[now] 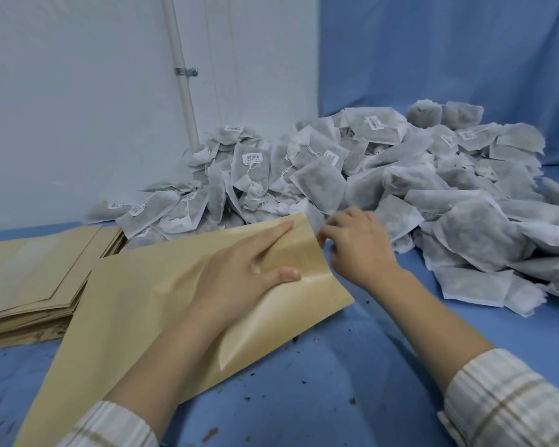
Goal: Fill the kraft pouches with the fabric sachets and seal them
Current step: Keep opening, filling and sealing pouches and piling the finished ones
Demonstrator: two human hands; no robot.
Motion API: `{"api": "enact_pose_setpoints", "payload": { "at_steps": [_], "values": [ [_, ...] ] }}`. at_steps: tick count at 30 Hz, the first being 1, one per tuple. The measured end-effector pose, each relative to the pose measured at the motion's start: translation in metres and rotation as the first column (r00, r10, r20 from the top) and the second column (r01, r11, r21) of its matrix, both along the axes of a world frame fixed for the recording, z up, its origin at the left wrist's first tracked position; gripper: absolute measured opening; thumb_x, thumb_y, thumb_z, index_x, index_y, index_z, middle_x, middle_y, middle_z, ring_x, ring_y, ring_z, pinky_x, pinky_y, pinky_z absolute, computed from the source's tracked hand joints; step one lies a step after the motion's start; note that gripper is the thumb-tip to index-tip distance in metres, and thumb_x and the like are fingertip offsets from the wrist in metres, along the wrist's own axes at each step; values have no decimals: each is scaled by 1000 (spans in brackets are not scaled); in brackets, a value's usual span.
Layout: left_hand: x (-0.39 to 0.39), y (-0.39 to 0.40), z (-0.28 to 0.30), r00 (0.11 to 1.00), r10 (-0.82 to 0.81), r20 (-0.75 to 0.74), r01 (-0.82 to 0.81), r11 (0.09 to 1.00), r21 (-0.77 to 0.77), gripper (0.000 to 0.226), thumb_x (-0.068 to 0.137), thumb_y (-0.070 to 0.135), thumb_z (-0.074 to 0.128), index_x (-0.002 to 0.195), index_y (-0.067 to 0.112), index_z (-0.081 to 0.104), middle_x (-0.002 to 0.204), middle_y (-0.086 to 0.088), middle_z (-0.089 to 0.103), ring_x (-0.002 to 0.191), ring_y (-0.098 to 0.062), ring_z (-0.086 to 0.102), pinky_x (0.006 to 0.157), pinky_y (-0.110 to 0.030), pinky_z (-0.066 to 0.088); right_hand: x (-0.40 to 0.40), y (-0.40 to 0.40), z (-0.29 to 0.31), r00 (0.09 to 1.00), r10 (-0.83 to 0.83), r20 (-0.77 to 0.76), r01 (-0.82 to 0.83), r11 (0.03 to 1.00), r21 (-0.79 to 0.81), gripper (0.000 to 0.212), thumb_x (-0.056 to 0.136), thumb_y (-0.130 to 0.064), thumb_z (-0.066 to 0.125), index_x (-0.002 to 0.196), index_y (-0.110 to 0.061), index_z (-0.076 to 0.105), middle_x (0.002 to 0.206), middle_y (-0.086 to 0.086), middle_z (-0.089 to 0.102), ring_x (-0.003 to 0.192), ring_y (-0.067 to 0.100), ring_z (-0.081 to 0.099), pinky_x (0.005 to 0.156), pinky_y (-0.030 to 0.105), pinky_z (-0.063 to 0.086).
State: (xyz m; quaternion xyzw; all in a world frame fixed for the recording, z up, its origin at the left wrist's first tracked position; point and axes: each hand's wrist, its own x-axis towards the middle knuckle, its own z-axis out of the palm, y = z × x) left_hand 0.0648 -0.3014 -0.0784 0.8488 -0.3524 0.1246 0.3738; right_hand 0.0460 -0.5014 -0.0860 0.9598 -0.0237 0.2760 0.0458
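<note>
A large kraft pouch (pixel 136 304) lies slantwise on the blue table cover, its mouth toward the upper right. My left hand (pixel 239 279) lies flat on the pouch near its mouth, fingers straight, thumb spread over the shiny inner edge. My right hand (pixel 355 246) is at the pouch's mouth edge, fingers curled; whether they pinch the edge I cannot tell. A big heap of grey-white fabric sachets (pixel 384 182) with strings and small labels lies just behind and to the right of both hands.
A stack of flat kraft pouches (pixel 29 279) sits at the left. The blue cover (pixel 352 366) carries dark crumbs near the front. A white wall with a pipe (pixel 184 91) stands behind; a blue curtain (pixel 449 53) hangs at the right.
</note>
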Motion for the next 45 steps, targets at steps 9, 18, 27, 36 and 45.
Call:
{"api": "enact_pose_setpoints", "payload": {
  "at_steps": [9, 18, 27, 36, 45],
  "values": [
    [0, -4, -2, 997, 66, -44, -67, 997, -24, 66, 64, 68, 67, 117, 78, 28, 133, 34, 47, 116, 9, 40, 79, 0, 28, -5, -20, 0, 922, -345, 175, 365, 925, -102, 28, 80, -5, 57, 107, -13, 62, 97, 10, 64, 91, 30, 56, 82, 37, 41],
    [3, -2, 0, 991, 129, -36, -132, 988, -86, 65, 66, 67, 66, 117, 79, 28, 131, 32, 50, 117, 5, 44, 80, -10, 33, 0, -1, 16, 871, -337, 358, -461, -305, 834, 31, 86, -21, 59, 109, -12, 41, 102, 8, 55, 72, 23, 61, 42, 19, 46],
    [-9, -9, 7, 999, 45, 2, -45, 993, -109, 65, 61, 67, 67, 115, 78, 32, 128, 43, 44, 108, 20, 37, 82, 6, 27, -17, 15, 19, 890, 456, 11, -49, 71, 996, 20, 89, -7, 56, 83, -20, 70, 71, -2, 69, 60, 10, 62, 51, 18, 49],
    [-21, -19, 6, 983, -15, 185, -14, 988, 156, 64, 64, 72, 56, 125, 64, 40, 134, 28, 50, 121, 6, 40, 91, -11, 28, -35, 19, 25, 618, 647, -446, 287, 343, 894, 21, 94, 4, 43, 85, -14, 51, 75, -1, 48, 53, 0, 55, 44, 6, 44],
    [-10, -12, 5, 984, 90, 157, -109, 987, 118, 63, 70, 69, 61, 128, 64, 37, 134, 34, 46, 118, 11, 26, 76, -4, 21, 0, -10, 3, 992, -6, 125, -40, 934, 356, 12, 84, -14, 52, 90, -18, 61, 95, -3, 60, 98, 17, 50, 85, 29, 39]
  ]
}}
